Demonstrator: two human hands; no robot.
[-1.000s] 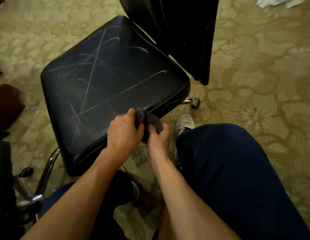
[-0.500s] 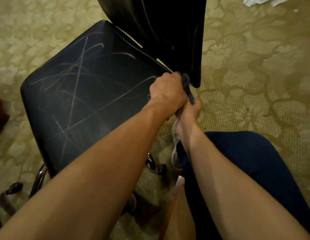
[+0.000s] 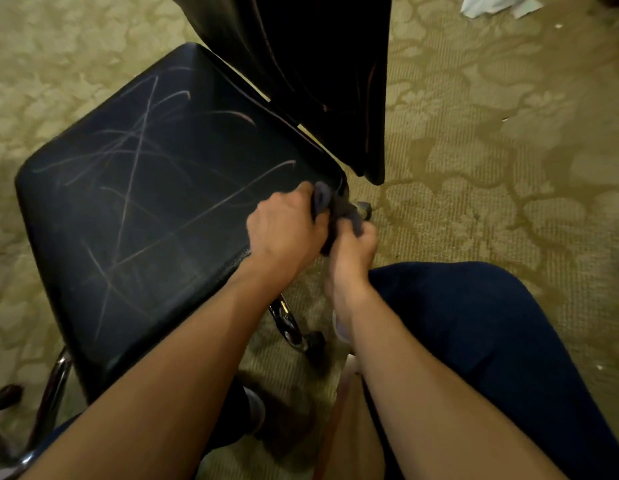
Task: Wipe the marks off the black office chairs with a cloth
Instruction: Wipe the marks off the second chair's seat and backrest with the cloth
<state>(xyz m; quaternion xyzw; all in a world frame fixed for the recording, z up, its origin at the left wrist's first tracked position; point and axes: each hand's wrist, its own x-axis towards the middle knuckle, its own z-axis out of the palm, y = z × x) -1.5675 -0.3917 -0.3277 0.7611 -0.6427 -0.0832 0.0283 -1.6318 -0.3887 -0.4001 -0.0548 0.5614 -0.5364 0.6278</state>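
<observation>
Here both hands grip one dark cloth (image 3: 339, 211) at the seat's right front corner. The left hand (image 3: 283, 230) has its fingers curled tight around the cloth's upper end, over the black chair seat (image 3: 155, 209) edge. The right hand (image 3: 353, 251) pinches the lower end just off that edge, above the carpet (image 3: 491, 168). Pale scribbled marks (image 3: 134, 174) cross the seat from the hands toward its far left corner. The backrest (image 3: 318, 81) rises along the seat's rear edge.
</observation>
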